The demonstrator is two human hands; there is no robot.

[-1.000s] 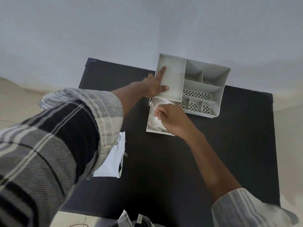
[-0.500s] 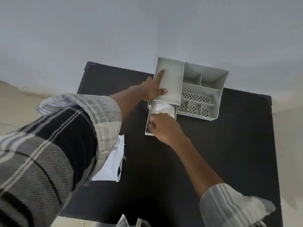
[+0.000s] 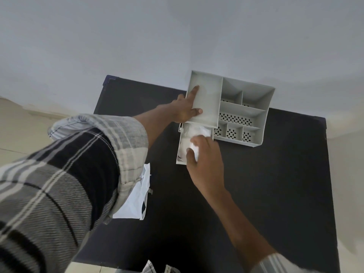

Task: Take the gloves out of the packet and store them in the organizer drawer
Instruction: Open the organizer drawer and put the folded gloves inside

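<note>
Drawer [image 3: 180, 146] pushed further in, long axis toward person, gloves [image 3: 194, 133] inside

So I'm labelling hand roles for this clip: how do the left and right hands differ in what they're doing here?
The left hand lies flat on the organizer, index finger stretched along its closed top panel; the right hand is curled over the pulled-out drawer. The left hand holds nothing, whereas the right hand's fingers press on the white gloves in the drawer. Both hands are bare and touch the same grey unit on the black table.
</note>
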